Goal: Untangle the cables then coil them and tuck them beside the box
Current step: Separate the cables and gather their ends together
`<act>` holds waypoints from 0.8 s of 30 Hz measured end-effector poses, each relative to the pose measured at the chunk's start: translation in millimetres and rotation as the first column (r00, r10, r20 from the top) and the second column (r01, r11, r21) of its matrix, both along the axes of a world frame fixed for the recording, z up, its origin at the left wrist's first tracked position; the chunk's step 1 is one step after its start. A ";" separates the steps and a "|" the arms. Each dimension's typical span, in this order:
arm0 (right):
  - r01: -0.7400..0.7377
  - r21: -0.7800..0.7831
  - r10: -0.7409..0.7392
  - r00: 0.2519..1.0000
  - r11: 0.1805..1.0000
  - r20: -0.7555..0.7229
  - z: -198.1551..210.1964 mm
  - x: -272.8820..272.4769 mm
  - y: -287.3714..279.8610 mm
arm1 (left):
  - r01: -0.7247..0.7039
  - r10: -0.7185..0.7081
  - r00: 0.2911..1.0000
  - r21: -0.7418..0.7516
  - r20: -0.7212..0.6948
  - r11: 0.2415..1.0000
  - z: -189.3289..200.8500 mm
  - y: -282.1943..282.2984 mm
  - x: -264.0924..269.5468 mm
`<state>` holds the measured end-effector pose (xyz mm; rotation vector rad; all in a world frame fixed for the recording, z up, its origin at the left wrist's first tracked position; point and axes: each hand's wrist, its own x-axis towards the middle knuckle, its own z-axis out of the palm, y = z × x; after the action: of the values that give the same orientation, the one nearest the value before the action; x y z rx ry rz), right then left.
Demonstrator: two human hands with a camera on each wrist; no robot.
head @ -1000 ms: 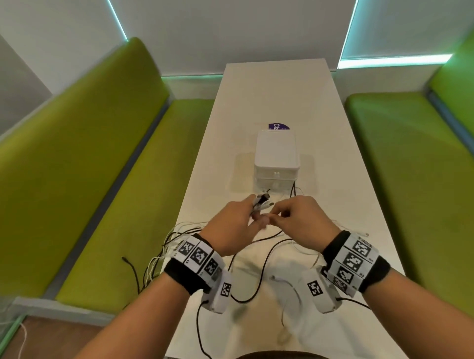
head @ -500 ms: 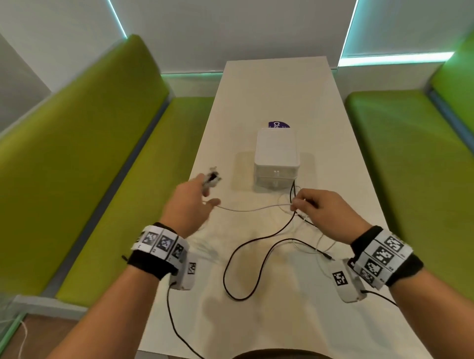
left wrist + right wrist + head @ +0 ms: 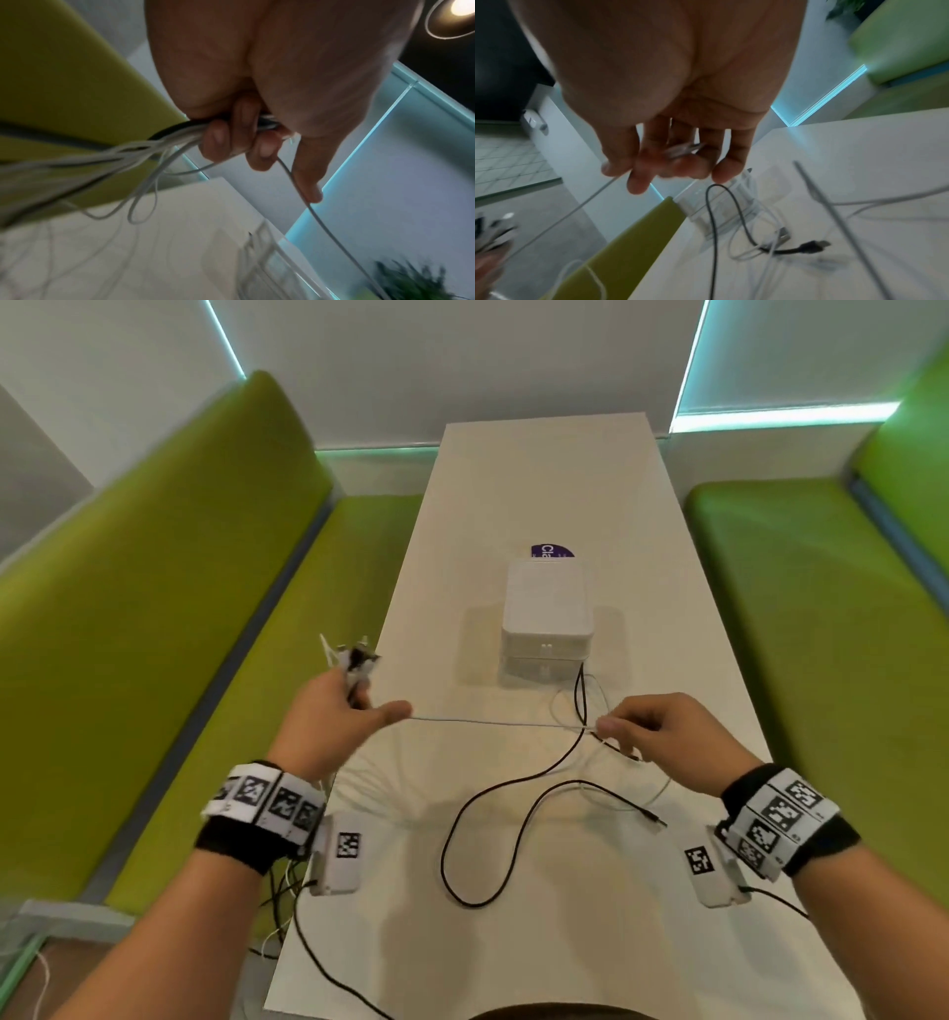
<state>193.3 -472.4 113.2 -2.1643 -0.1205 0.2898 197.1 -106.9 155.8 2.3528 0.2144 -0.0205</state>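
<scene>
My left hand (image 3: 341,706) is raised over the table's left edge and grips a bundle of white and black cable ends (image 3: 354,657); in the left wrist view its fingers (image 3: 239,140) curl round several strands (image 3: 133,154). A thin white cable (image 3: 498,722) stretches taut from it to my right hand (image 3: 652,726), which pinches that cable (image 3: 680,151) between thumb and fingers. A black cable (image 3: 493,814) loops on the table below, its plug (image 3: 811,246) lying near the white box (image 3: 547,613).
The long white table (image 3: 539,469) runs between two green benches (image 3: 169,618) (image 3: 821,608). More white and black cables hang off the table's left edge (image 3: 280,891). A purple sticker (image 3: 552,551) lies behind the box. A plant (image 3: 411,282) shows in the left wrist view.
The hands were together in front of the box; they have moved apart, the left going left and up with the cable ends, drawing a white cable taut between them.
</scene>
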 end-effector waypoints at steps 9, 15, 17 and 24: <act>0.206 -0.587 -0.286 0.957 0.783 -0.046 -59.0 17.9 -94.0 | -0.093 0.113 0.993 0.763 0.026 0.640 6.4 122.2 2.1; 0.090 -0.687 -0.212 0.973 0.721 -0.096 -83.7 6.4 -92.9 | 0.074 0.054 0.983 0.649 -0.175 0.757 -28.9 89.9 5.6; 0.069 -0.710 -0.210 0.971 0.700 -0.113 -80.6 9.7 -90.2 | 0.085 -0.006 0.984 0.439 -0.178 0.895 -35.3 63.0 7.6; 0.294 -0.381 -0.152 0.921 0.877 0.360 15.1 24.0 -57.6 | 0.202 -0.194 0.978 -0.121 0.077 0.972 -20.0 -15.7 15.8</act>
<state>217.3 -530.0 128.3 -2.6246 0.0201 -0.1972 212.9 -122.6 135.8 2.2341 -0.0536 -0.0531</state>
